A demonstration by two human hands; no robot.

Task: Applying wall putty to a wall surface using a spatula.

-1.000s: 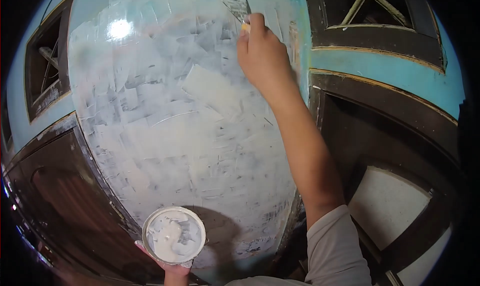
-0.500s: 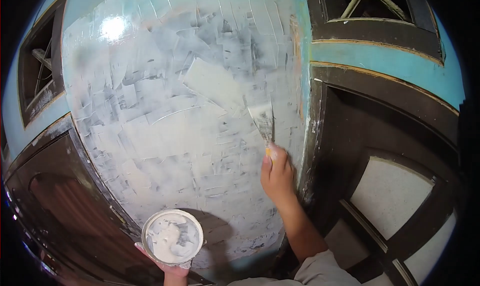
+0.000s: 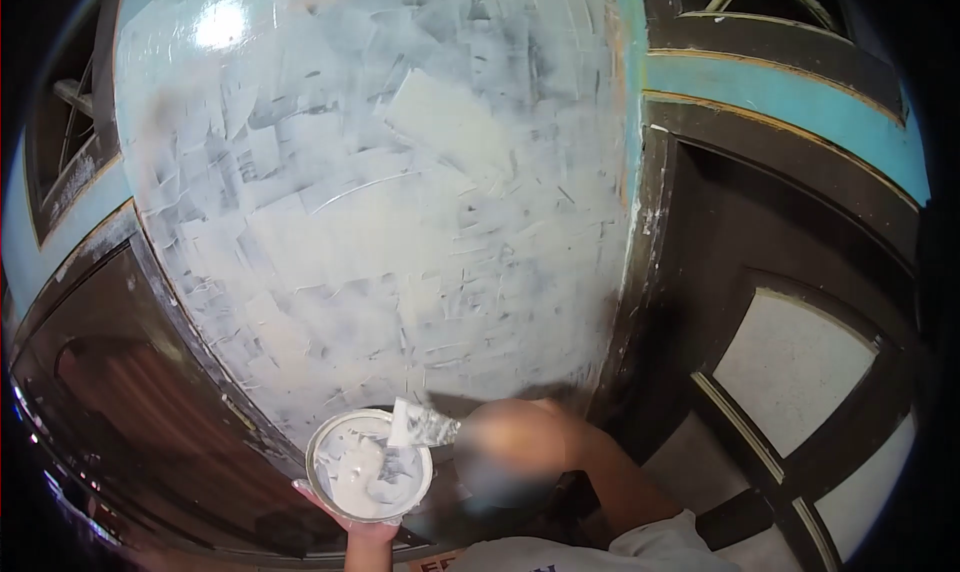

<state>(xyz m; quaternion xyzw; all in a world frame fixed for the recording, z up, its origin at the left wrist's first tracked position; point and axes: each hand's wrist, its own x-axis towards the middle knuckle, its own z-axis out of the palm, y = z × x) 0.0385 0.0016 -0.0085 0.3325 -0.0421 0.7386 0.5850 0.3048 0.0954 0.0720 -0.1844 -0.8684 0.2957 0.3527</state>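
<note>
My left hand [image 3: 352,520] is closed under and around a round tub [image 3: 428,472] of whitish putty, held at the lower middle. The putty [image 3: 365,472] lies heaped and smeared inside it. A putty knife [image 3: 420,425] has its white-coated blade at the tub's right rim; I cannot tell whether it touches. Its handle runs into my right hand [image 3: 545,434], which holds it. A blurred patch covers most of that hand, hiding the fingers. Behind both hands stands the wall [image 3: 400,242], coated in uneven whitish-grey putty strokes, with one thicker cream patch [image 3: 450,127].
A dark wooden door [image 3: 140,392] stands on the left. Another dark door frame [image 3: 690,272] with pale panels [image 3: 795,367] is on the right. Turquoise paint [image 3: 780,117] borders the coated wall. A bright light reflection shines high on the wall.
My right hand has brought the putty knife down and left, from the wall to the tub's rim. The tub sits slightly further right in view, and the view has shifted a little.
</note>
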